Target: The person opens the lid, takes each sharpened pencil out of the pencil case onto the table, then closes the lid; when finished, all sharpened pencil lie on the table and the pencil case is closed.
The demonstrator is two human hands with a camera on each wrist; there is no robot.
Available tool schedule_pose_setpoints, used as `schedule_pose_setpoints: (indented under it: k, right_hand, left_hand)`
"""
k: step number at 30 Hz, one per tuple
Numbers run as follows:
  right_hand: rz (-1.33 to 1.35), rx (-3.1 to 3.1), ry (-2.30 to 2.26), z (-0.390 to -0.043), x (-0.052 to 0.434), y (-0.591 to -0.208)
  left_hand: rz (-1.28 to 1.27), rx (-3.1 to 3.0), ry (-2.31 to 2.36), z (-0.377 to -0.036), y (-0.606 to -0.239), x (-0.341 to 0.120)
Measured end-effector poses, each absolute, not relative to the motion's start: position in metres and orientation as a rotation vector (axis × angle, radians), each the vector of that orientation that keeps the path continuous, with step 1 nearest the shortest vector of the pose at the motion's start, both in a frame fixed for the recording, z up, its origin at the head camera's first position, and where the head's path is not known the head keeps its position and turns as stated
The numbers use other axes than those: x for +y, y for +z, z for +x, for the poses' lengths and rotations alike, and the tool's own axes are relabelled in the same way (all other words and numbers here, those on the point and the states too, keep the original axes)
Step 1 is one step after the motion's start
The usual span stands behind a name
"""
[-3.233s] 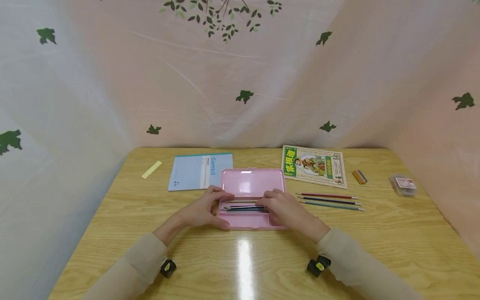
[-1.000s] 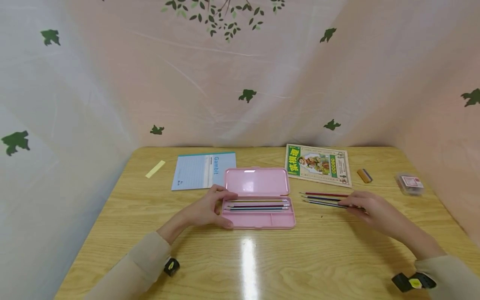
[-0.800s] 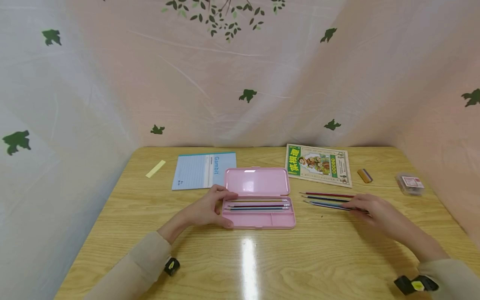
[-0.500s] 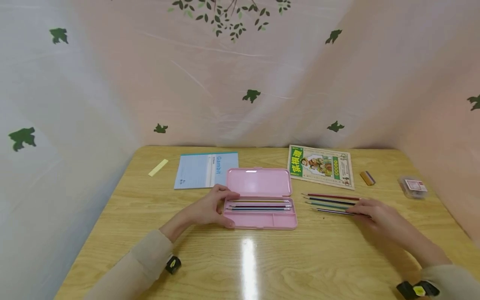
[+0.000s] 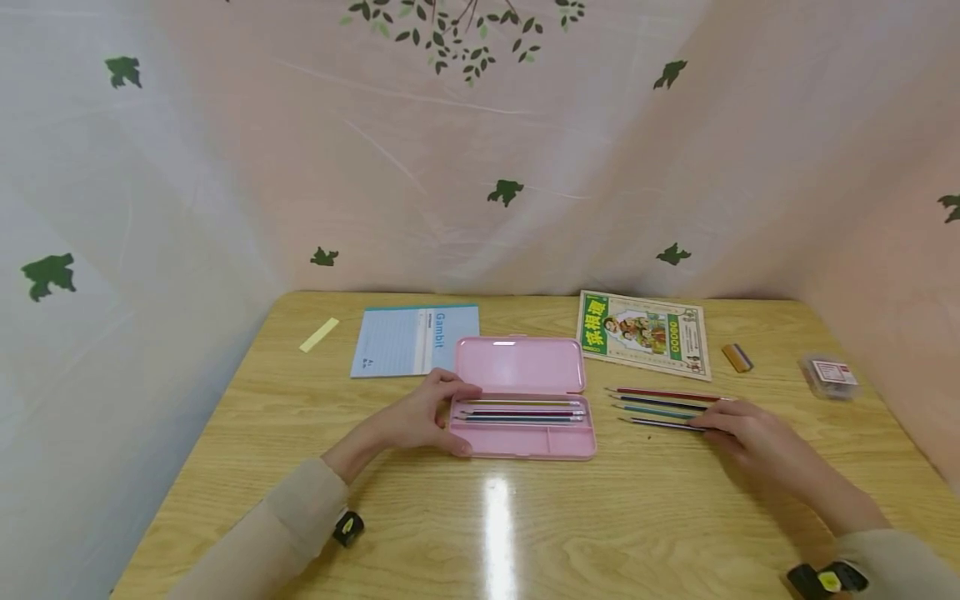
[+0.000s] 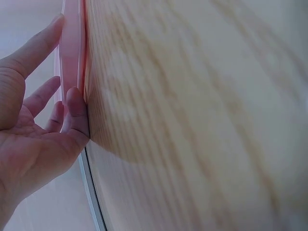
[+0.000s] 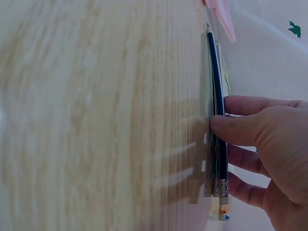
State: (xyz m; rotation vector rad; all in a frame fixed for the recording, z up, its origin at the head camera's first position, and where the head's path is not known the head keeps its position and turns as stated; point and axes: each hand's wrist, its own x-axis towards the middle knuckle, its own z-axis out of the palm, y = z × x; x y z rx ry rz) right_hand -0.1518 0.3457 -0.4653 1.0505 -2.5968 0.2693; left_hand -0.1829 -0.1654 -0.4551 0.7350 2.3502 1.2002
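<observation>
An open pink pencil case (image 5: pixel 540 440) lies mid-table with its lid (image 5: pixel 517 364) folded back and several pencils in its tray. My left hand (image 5: pixel 444 421) grips the case's left end, thumb on the near edge and fingers on the far side; the left wrist view shows that hand (image 6: pixel 65 98) against the pink case (image 6: pixel 72 53). To the right of the case lie loose pencils: a red pencil (image 5: pixel 663 393), a dark one and a green one. My right hand (image 5: pixel 711 427) pinches a dark striped pencil (image 5: pixel 660 423) nearest me; in the right wrist view this pencil (image 7: pixel 219 120) sits between thumb and fingers.
A blue notebook (image 5: pixel 408 340) and a yellow strip (image 5: pixel 318 334) lie at the back left. A green booklet (image 5: pixel 645 333), an eraser (image 5: pixel 737 357) and a small clear box (image 5: pixel 825 372) sit at the back right. Leaf-printed curtains enclose the wooden table (image 5: pixel 487 533).
My right hand left the case, reached right to the loose pencils and drew one dark pencil toward me, apart from the others. The left hand stayed on the case.
</observation>
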Motion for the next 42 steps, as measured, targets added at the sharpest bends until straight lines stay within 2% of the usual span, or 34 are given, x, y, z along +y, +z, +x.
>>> schedule_pose_setpoints:
  k: [42]
  right_hand:
    - [0.972, -2.608, 0.324, -0.1529, 0.3422, -0.4690]
  left_hand:
    - [0.721, 2.350, 1.188, -0.1823, -0.4526, -0.1653]
